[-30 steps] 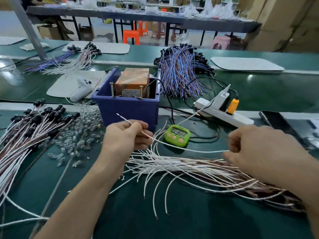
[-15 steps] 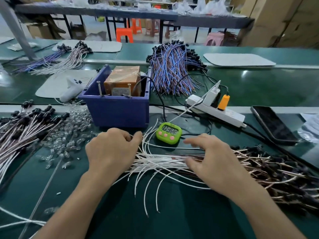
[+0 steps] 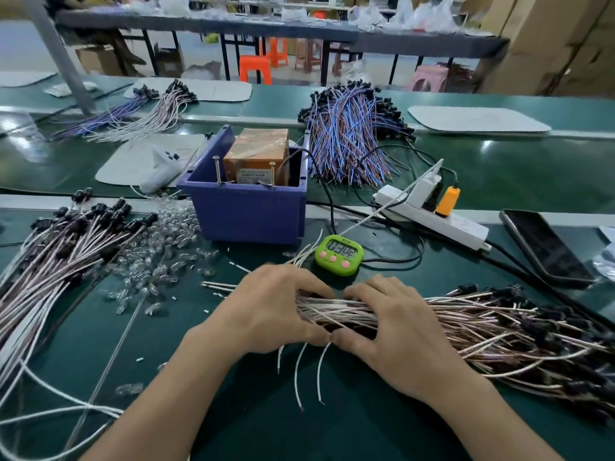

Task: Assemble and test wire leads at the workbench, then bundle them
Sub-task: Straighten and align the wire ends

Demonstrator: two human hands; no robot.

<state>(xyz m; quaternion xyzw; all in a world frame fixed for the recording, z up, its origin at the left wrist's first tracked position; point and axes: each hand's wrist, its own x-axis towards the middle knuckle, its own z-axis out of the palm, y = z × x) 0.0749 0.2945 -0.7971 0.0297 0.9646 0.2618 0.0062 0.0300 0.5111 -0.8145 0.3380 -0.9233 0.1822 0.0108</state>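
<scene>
Fingers (image 3: 301, 284) of the left hand (image 3: 266, 314) curl over the white-tipped end of the pile of wire leads (image 3: 482, 324) on the green bench (image 3: 366, 427), thumb tucked under, seemingly to rake loose strands together for bundling. Just beside it, thumbs nearly touching, the right hand (image 3: 396, 337) wraps the same pile from above, fingers closed on it. Both hands sit at the bare ends, probably to even them, while the black connectors trail right.

Wire bundle (image 3: 482, 324) middle hidden under both hands; timer (image 3: 339, 255) digits blurred; phone (image 3: 545, 249) edge-cropped.
</scene>
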